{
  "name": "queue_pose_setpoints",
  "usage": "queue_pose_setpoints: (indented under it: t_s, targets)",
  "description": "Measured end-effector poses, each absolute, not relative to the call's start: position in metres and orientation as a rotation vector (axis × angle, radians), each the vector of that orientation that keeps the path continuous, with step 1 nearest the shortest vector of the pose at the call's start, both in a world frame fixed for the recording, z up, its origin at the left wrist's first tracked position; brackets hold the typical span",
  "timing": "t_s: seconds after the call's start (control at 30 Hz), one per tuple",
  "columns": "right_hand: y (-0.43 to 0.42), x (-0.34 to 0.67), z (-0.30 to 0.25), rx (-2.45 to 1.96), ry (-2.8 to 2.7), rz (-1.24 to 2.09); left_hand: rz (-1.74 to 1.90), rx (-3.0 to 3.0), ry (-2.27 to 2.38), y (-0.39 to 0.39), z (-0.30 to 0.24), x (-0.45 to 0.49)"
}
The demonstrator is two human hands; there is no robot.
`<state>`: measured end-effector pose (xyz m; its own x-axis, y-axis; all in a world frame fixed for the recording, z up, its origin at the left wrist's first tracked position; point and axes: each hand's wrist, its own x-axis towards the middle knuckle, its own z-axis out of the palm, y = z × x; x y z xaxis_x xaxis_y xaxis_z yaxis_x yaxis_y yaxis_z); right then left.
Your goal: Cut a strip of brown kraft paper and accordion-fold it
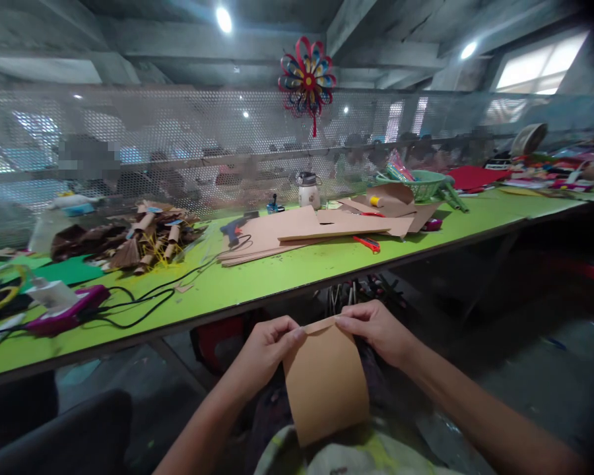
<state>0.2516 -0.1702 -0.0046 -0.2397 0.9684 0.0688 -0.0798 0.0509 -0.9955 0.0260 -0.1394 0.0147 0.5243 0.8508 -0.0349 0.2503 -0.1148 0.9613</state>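
Observation:
A sheet of brown kraft paper (327,382) hangs over my lap, its lower part curving toward me. At its upper left corner my left hand (272,346) pinches the edge between thumb and fingers. My right hand (373,330) grips the upper right corner in the same way. Between the two hands the top edge is turned over in a narrow folded strip. Both hands are in front of the green table (257,290), below its near edge.
On the table lie stacked brown cardboard sheets (262,245), a red utility knife (367,244), a glue gun (233,229) and a purple power strip (69,313) with black cords. Brown paper rolls (151,237) sit at left, a green basket (423,187) at right. A perforated screen (202,138) stands behind.

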Motion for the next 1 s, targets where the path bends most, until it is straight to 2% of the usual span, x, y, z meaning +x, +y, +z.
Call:
queue_pose_setpoints:
  t_s: [0.27, 0.53, 0.73, 0.9, 1.0]
  targets:
    - [-0.168, 0.249, 0.009, -0.962, -1.502, 1.218, 0.504, 1.681, 0.783, -0.144, 0.028, 0.007]
    - [-0.180, 0.261, 0.009, -0.816, -1.608, 1.254, 0.833, 1.573, 0.835, -0.132, 0.018, 0.009]
    - [-0.167, 0.251, 0.023, -0.634, -1.748, 1.331, 0.788, 1.348, 0.602, -0.127, 0.002, 0.034]
    - [-0.156, 0.245, 0.036, -0.558, -1.959, 1.000, 0.815, 1.201, 0.489, -0.128, -0.007, 0.066]
    - [-0.151, 0.254, 0.047, -0.574, -2.055, 0.910, 0.881, 1.209, 0.503, -0.127, -0.003, 0.076]
